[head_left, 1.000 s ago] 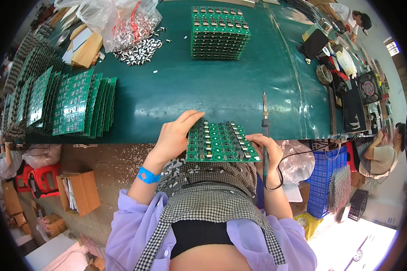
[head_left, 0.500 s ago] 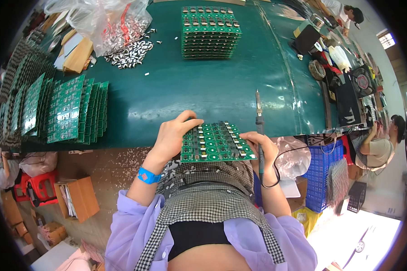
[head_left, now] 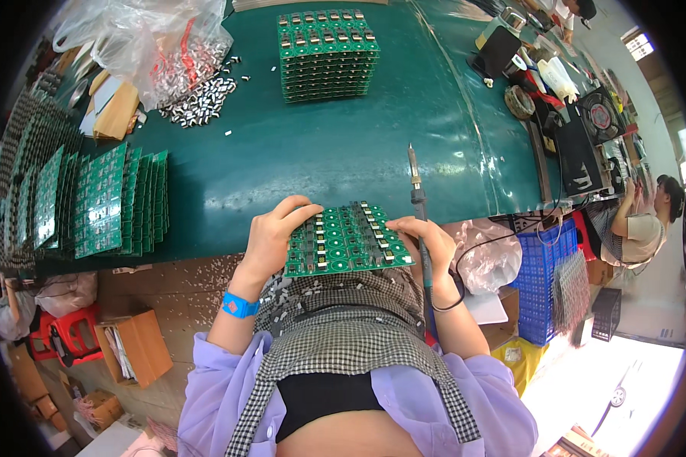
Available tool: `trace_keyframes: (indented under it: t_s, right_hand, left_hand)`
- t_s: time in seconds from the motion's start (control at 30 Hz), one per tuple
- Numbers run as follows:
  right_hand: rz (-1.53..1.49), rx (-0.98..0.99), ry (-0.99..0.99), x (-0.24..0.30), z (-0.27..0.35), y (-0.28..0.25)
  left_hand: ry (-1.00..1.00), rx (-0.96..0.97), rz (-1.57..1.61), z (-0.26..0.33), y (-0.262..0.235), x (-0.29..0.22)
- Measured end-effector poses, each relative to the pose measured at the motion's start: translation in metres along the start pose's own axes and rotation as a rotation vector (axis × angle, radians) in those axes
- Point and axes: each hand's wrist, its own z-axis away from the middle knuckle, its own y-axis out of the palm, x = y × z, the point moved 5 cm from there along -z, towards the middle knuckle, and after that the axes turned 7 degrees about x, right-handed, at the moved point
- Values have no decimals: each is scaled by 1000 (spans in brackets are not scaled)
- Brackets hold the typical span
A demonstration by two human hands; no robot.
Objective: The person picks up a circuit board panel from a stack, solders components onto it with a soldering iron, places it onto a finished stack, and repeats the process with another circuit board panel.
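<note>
Dark green matting covers the long workbench seen from the head camera. At its near edge, a green rectangular circuit-board panel studded with small components is held between both hands, tilted toward the person. The left hand is closed on the panel's left edge, fingers spread over its top corner. The right hand is curled against the panel's right edge and is also closed around the dark handle of a soldering iron, whose metal tip points away over the mat. A square stack of green boards lies well beyond, and fanned rows of green boards lie to the left.
</note>
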Motion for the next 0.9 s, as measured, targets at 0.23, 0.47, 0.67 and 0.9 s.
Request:
trace_keyframes:
  t_s: [0.23, 0.47, 0.67, 0.9]
  right_hand:
    - [-13, 52, 131, -3, 4, 0]
    - [-13, 2, 37, -3, 1, -1]
    - [-42, 69, 55, -6, 2, -2]
    - [-104, 182, 105, -6, -4, -3]
  left_hand:
    - [-25, 70, 73, -1, 2, 6]
    - [-144, -102, 156, 10, -12, 0]
    - [132, -142, -51, 30, -22, -13]
    - [302, -244, -174, 47, -28, -36]
